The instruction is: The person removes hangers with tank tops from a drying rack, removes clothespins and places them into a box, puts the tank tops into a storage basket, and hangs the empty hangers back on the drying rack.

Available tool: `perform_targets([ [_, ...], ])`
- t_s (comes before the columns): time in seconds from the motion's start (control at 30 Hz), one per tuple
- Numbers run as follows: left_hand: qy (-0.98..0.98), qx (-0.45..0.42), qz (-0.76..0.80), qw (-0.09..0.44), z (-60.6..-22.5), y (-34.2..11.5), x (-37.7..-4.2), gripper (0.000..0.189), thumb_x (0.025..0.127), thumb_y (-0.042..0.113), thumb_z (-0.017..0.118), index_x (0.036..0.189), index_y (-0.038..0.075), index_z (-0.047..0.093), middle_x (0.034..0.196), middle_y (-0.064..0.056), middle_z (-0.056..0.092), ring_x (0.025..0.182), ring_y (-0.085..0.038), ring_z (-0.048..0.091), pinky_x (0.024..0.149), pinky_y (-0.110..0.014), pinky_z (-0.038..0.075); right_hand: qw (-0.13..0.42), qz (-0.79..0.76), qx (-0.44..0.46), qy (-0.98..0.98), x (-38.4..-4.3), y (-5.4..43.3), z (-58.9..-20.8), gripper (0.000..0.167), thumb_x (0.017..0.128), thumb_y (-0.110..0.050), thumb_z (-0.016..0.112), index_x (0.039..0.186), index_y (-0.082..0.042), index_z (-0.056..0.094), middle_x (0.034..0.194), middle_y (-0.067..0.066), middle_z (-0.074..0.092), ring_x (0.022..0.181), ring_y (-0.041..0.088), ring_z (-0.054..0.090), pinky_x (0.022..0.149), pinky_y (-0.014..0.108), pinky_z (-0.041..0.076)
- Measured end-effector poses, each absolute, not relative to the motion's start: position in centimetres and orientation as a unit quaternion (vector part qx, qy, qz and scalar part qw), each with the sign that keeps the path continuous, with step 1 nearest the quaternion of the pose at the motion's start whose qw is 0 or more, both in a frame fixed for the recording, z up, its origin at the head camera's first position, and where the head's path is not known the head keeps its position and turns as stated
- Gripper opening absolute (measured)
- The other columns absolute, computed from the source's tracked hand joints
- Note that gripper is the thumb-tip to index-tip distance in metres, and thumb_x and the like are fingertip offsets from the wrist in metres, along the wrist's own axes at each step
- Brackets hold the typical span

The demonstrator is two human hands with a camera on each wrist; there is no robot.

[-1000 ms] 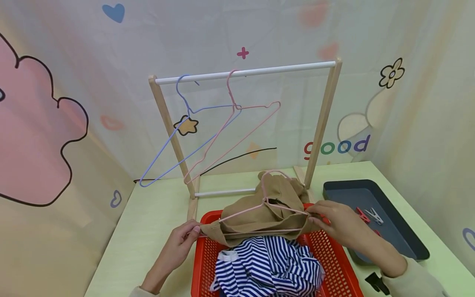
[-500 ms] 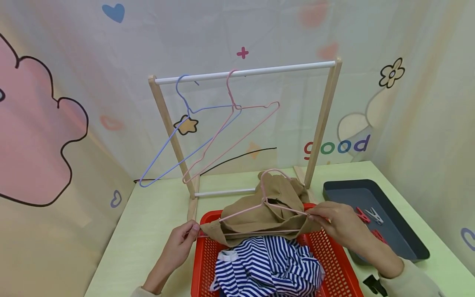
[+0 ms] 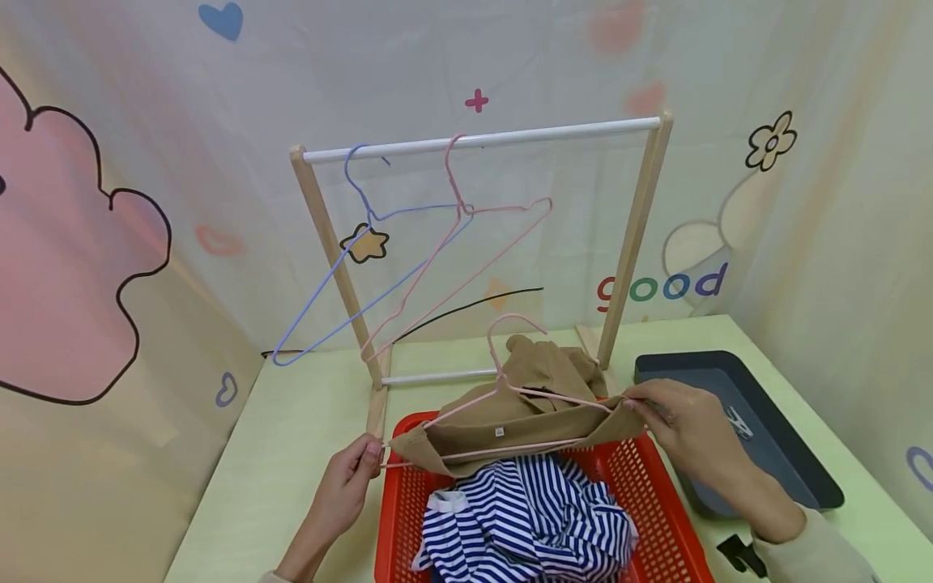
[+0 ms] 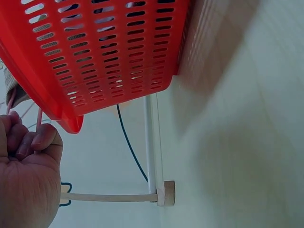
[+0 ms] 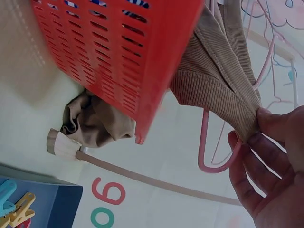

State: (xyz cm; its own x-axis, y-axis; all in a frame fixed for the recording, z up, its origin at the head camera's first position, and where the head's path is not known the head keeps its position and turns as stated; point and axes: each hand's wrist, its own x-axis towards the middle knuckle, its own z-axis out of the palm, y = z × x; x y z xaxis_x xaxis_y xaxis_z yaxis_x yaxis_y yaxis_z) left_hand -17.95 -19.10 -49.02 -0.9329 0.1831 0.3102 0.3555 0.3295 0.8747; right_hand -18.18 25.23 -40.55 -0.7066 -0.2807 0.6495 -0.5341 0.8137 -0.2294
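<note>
A pink hanger (image 3: 498,380) lies inside the wide opening of a tan garment (image 3: 474,441), hook upward, above the red basket. At the garment's left corner my left hand (image 3: 344,484) grips the hanger's end; its curled fingers show on the pink wire in the left wrist view. My right hand (image 3: 688,429) pinches the opposite corner of the fabric between thumb and fingers. In the right wrist view, the hanger's rounded end (image 5: 203,147) pokes out below the fabric, beside those fingers. A small white label (image 3: 499,431) shows inside the opening. The garment's rest trails behind the basket.
The red basket (image 3: 389,518) holds a blue-and-white striped garment (image 3: 521,518). Behind stands a wooden rack with a white rail (image 3: 561,132), bearing a blue hanger (image 3: 321,283) and another pink hanger (image 3: 419,283). Right, a dark tray (image 3: 787,453) holds clothespins (image 3: 739,423); a black clip (image 3: 739,556) lies nearer.
My right hand has moved right and slightly up, drawing the garment's opening wider, so the label shows. The hanger's hook has shifted left and up. My left hand has moved slightly left.
</note>
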Motion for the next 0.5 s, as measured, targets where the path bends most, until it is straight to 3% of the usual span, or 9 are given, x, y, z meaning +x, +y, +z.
perform_targets([
  [0.2,-0.799,-0.178,-0.566,0.096,-48.7,-19.4,-17.6,0.026,0.106,0.013,0.04,0.084,0.004,0.052,0.066,-0.005,0.04,0.06,-0.005,0.038,0.053,-0.024,0.035,0.326,0.202,0.208,-0.9,-18.3,26.2,-40.7,0.021,0.075,0.002,0.079,0.094,-0.007,0.073,0.088,0.007,0.075,0.076,0.022,0.07,0.069,0.044,0.058],
  [0.4,-0.787,-0.171,-0.58,0.122,-48.3,-19.7,-17.4,0.026,0.106,0.009,0.039,0.084,0.004,0.052,0.067,-0.008,0.04,0.061,-0.005,0.039,0.055,-0.023,0.039,0.338,0.218,0.184,-0.897,-18.4,27.2,-40.5,0.022,0.076,0.002,0.079,0.095,-0.007,0.073,0.085,0.006,0.074,0.07,0.02,0.067,0.069,0.016,0.052],
  [0.5,-0.784,-0.161,-0.586,0.123,-48.2,-19.8,-17.3,0.026,0.106,0.008,0.039,0.085,0.003,0.053,0.069,-0.01,0.043,0.063,-0.008,0.042,0.059,-0.023,0.043,0.338,0.225,0.174,-0.897,-18.5,27.5,-40.5,0.02,0.078,0.002,0.078,0.095,-0.006,0.073,0.085,0.007,0.075,0.069,0.02,0.067,0.066,0.02,0.054],
])
